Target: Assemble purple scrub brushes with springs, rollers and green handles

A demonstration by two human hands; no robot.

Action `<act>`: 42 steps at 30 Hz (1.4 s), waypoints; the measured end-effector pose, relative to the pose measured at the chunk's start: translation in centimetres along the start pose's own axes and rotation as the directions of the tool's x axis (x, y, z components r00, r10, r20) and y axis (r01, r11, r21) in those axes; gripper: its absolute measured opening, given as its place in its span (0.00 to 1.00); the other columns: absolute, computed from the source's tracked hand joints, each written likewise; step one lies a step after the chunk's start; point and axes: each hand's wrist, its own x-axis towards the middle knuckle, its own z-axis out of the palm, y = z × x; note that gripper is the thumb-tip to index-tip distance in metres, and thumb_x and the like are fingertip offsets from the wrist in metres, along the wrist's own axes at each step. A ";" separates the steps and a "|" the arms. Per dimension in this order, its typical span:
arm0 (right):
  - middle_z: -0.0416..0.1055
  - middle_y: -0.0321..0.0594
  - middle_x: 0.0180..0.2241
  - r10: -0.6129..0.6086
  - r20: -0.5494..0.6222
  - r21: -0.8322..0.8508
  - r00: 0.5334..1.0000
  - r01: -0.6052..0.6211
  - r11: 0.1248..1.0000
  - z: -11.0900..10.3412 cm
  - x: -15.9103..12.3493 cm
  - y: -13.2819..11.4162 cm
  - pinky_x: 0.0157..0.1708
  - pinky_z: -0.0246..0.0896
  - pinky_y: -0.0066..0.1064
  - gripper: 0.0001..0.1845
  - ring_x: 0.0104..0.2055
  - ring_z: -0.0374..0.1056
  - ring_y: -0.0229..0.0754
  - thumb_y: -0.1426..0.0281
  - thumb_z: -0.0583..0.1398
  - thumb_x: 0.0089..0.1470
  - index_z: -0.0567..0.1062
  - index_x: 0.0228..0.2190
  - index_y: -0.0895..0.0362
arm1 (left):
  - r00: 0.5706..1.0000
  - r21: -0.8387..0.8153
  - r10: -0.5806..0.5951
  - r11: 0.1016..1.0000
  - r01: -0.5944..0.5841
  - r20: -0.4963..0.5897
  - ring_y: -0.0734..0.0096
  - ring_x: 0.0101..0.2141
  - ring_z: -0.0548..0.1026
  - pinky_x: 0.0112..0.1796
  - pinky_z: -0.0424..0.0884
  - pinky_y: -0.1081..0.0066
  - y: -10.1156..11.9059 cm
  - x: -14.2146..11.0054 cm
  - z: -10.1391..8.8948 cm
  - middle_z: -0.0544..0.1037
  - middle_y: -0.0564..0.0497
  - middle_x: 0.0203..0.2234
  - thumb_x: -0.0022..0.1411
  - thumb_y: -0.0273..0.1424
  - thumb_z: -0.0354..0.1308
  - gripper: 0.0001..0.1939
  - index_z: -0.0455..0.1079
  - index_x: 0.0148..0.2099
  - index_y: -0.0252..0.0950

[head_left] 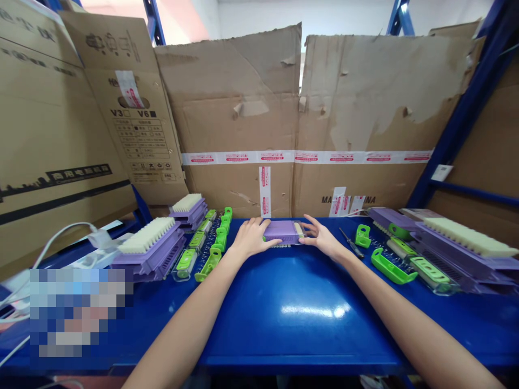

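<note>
A purple plastic housing (279, 232) with bristle-like tips along its lower edge is at the back middle of the blue table. My left hand (254, 236) is closed on its left end, thumb along the near side. My right hand (322, 239) curls around the other end, where a clear cover and a cream block (298, 230) show; its thumb and fingers are at the edge. Right of that hand lie a screwdriver (352, 243) and a small green bracket (363, 236). A longer green curved part (392, 268) is nearer me.
Stacked purple housings with cream ribbed blocks stand at left (152, 243) and right (458, 246). Beside the left stack are green-and-clear parts (187, 262), small screws or springs, and green brackets (211, 265). Cardboard (243, 124) walls the back. A power strip (91, 259) with cables lies left.
</note>
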 end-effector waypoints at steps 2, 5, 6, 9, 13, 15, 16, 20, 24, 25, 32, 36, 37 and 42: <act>0.57 0.54 0.60 0.015 -0.009 0.010 1.000 -0.014 1.000 -0.2 0.0 -0.1 0.52 0.62 0.45 0.57 0.51 0.67 0.48 0.67 0.68 0.36 0.47 0.63 0.53 | 1.000 -0.001 -0.004 1.000 0.004 0.004 0.52 0.47 0.71 0.47 0.67 0.57 -0.1 -0.1 0.0 0.72 0.40 0.47 0.54 0.56 0.52 0.35 0.65 0.54 0.36; 0.58 0.53 0.60 0.036 -0.043 0.030 0.998 -0.034 0.999 -0.5 -0.2 -0.3 0.51 0.63 0.45 0.54 0.51 0.67 0.49 0.70 0.68 0.38 0.48 0.63 0.53 | 1.000 -0.013 -0.013 1.000 0.013 0.016 0.51 0.47 0.71 0.46 0.67 0.57 -0.3 -0.1 0.0 0.71 0.39 0.49 0.52 0.56 0.54 0.38 0.62 0.57 0.36; 0.58 0.53 0.59 0.039 -0.056 0.043 0.998 -0.036 0.998 -0.5 -0.2 -0.3 0.51 0.63 0.44 0.54 0.51 0.67 0.49 0.70 0.67 0.38 0.49 0.63 0.53 | 1.000 -0.018 -0.009 1.000 0.010 0.022 0.51 0.47 0.71 0.47 0.67 0.57 -0.3 -0.2 0.0 0.71 0.40 0.50 0.52 0.56 0.55 0.38 0.61 0.57 0.36; 0.60 0.53 0.58 0.054 -0.093 0.077 0.994 -0.046 0.996 -0.6 -0.1 0.0 0.50 0.65 0.42 0.52 0.50 0.68 0.48 0.71 0.67 0.39 0.50 0.62 0.55 | 0.999 -0.021 0.012 1.000 -0.011 0.037 0.52 0.47 0.71 0.47 0.67 0.59 -0.2 -0.2 -0.1 0.70 0.40 0.51 0.51 0.54 0.57 0.38 0.60 0.58 0.36; 0.63 0.55 0.55 0.085 -0.249 -0.002 0.965 -0.089 0.996 -0.7 0.4 0.8 0.42 0.70 0.41 0.44 0.46 0.70 0.48 0.67 0.64 0.44 0.54 0.60 0.57 | 0.998 -0.012 0.040 0.999 -0.039 0.051 0.52 0.46 0.72 0.45 0.68 0.59 0.1 -0.2 -0.3 0.70 0.41 0.49 0.50 0.53 0.59 0.39 0.59 0.59 0.37; 0.65 0.54 0.53 0.064 -0.325 -0.070 0.944 -0.091 0.993 -0.8 0.7 1.2 0.37 0.72 0.39 0.40 0.43 0.70 0.47 0.66 0.62 0.46 0.57 0.59 0.58 | 0.998 -0.001 0.043 0.999 -0.043 0.056 0.52 0.45 0.73 0.44 0.68 0.58 0.4 -0.2 -0.4 0.71 0.41 0.48 0.50 0.55 0.58 0.39 0.60 0.58 0.37; 0.66 0.53 0.52 0.048 -0.347 -0.099 0.936 -0.088 0.991 -0.9 0.8 1.3 0.35 0.72 0.37 0.38 0.42 0.71 0.46 0.65 0.61 0.47 0.58 0.58 0.57 | 0.998 0.007 0.043 0.999 -0.044 0.055 0.52 0.44 0.73 0.44 0.68 0.58 0.5 -0.2 -0.4 0.71 0.41 0.48 0.49 0.56 0.57 0.40 0.61 0.58 0.37; 0.70 0.48 0.46 0.010 -0.370 -0.158 0.929 -0.073 0.985 -1.0 0.8 1.5 0.31 0.71 0.32 0.34 0.39 0.71 0.43 0.63 0.58 0.49 0.60 0.57 0.56 | 0.998 0.020 0.050 0.999 -0.050 0.036 0.51 0.43 0.72 0.42 0.68 0.57 0.9 -0.3 -0.6 0.71 0.40 0.46 0.50 0.60 0.53 0.40 0.62 0.56 0.36; 0.71 0.48 0.44 0.005 -0.373 -0.176 0.928 -0.076 0.982 -0.7 0.7 1.3 0.26 0.69 0.29 0.34 0.37 0.71 0.42 0.62 0.57 0.49 0.60 0.57 0.58 | 0.999 0.016 0.033 0.999 -0.033 0.018 0.51 0.43 0.72 0.42 0.68 0.58 1.5 -0.3 -0.5 0.71 0.41 0.44 0.52 0.60 0.49 0.39 0.63 0.54 0.36; 0.71 0.48 0.44 0.007 -0.382 -0.181 0.924 -0.082 0.980 -0.6 0.6 1.3 0.25 0.68 0.28 0.34 0.37 0.71 0.42 0.62 0.57 0.49 0.60 0.57 0.58 | 1.000 0.011 0.023 1.000 -0.023 0.015 0.52 0.43 0.72 0.41 0.68 0.59 1.7 -0.3 -0.4 0.71 0.41 0.44 0.52 0.60 0.49 0.39 0.63 0.55 0.36; 0.70 0.49 0.45 0.039 -0.415 -0.197 0.909 -0.132 0.972 -0.2 0.5 1.1 0.24 0.68 0.28 0.34 0.36 0.71 0.43 0.59 0.56 0.51 0.60 0.57 0.57 | 0.998 -0.056 0.029 0.998 -0.026 0.051 0.51 0.42 0.73 0.38 0.69 0.62 3.6 -0.4 -0.4 0.73 0.40 0.42 0.47 0.64 0.50 0.46 0.58 0.58 0.35; 0.71 0.49 0.44 0.000 -0.474 -0.264 0.881 -0.142 0.954 -0.7 0.6 0.8 0.30 0.69 0.33 0.32 0.39 0.71 0.46 0.55 0.54 0.52 0.62 0.55 0.57 | 0.972 -0.165 0.233 0.961 -0.223 0.042 0.55 0.45 0.72 0.42 0.69 0.62 4.3 -0.7 -0.8 0.72 0.41 0.46 0.51 0.60 0.51 0.45 0.52 0.62 0.35; 0.72 0.48 0.44 -0.031 -0.490 -0.292 0.871 -0.130 0.948 -0.8 0.6 0.6 0.33 0.68 0.34 0.31 0.40 0.71 0.46 0.54 0.53 0.52 0.64 0.54 0.57 | 0.964 -0.180 0.265 0.950 -0.256 0.027 0.55 0.46 0.72 0.43 0.69 0.62 4.4 -0.8 -0.8 0.72 0.41 0.47 0.52 0.59 0.51 0.44 0.51 0.62 0.35; 0.73 0.47 0.43 -0.210 -0.471 -0.453 0.857 -0.030 0.891 -0.8 -0.4 -1.8 0.46 0.62 0.39 0.31 0.43 0.69 0.47 0.52 0.52 0.54 0.67 0.52 0.57 | 0.954 -0.187 0.300 0.937 -0.295 -0.003 0.55 0.48 0.71 0.46 0.68 0.61 4.0 -0.8 -0.7 0.71 0.39 0.49 0.55 0.55 0.51 0.43 0.48 0.64 0.35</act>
